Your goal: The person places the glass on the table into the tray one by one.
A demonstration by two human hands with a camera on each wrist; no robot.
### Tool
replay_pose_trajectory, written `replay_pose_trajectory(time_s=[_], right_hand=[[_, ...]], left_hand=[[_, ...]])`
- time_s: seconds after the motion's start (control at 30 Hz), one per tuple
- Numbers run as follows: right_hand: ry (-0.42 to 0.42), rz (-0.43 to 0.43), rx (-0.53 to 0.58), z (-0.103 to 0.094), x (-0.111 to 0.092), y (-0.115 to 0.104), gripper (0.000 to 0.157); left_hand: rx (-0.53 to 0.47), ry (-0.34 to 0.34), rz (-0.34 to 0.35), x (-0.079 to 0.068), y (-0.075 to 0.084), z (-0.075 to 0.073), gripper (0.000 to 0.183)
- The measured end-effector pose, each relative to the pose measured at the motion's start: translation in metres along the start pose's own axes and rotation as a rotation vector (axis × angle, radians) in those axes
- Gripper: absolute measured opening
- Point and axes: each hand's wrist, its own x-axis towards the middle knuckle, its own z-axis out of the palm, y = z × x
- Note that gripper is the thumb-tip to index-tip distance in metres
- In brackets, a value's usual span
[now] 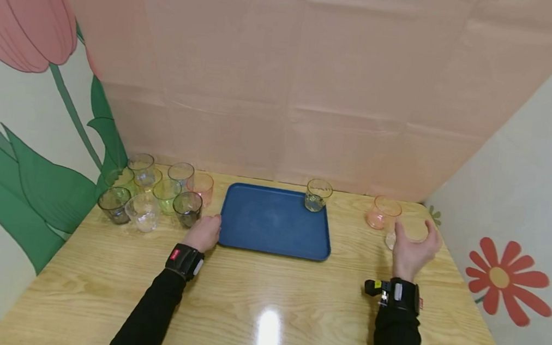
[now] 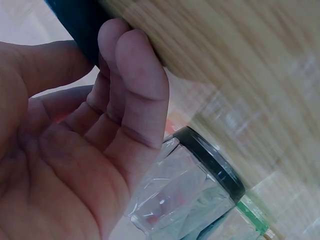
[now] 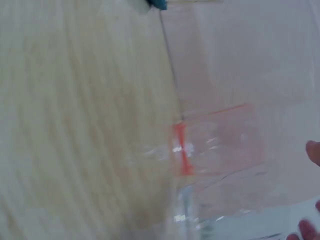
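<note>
- Grouped glasses (image 1: 167,195), left on desk (image 1: 313,307)
- Left hand (image 1: 204,233) pinches left edge of blue tray (image 1: 271,221)
- Yellow-rimmed glass (image 1: 317,199), tray's far right corner
- Pink glass (image 1: 376,219), far right
- Clear glass (image 1: 390,240), just nearer
- Right hand (image 1: 411,254) at clear glass, fingers apart, not gripping; contact unclear

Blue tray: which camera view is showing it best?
The head view, showing almost the whole blue tray. The left wrist view shows only a dark edge section, pinched by the left hand; the right wrist view perhaps only a small blue bit at top.
</note>
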Motion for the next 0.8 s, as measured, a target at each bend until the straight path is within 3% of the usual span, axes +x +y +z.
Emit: replay_pose_trajectory(time_s=[0.13,0.3,0.43,0.8], right_hand=[[-0.065,0.135,-0.050,-0.003,0.005,0.010,0.088],[-0.214,0.264,-0.045,-0.004,0.007,0.016,0.109],[-0.277,0.311,-0.033,-0.004,0.007,0.019,0.110],[-0.252,0.304,-0.117,-0.003,0.007,0.023,0.102]], left_hand=[[-0.006,-0.007,-0.003,0.001,0.000,0.000,0.010],[-0.007,-0.010,-0.008,0.001,-0.001,0.001,0.008],[-0.013,-0.016,-0.009,0.001,0.000,0.001,0.008],[-0.020,-0.015,-0.008,0.000,0.002,-0.002,0.008]])
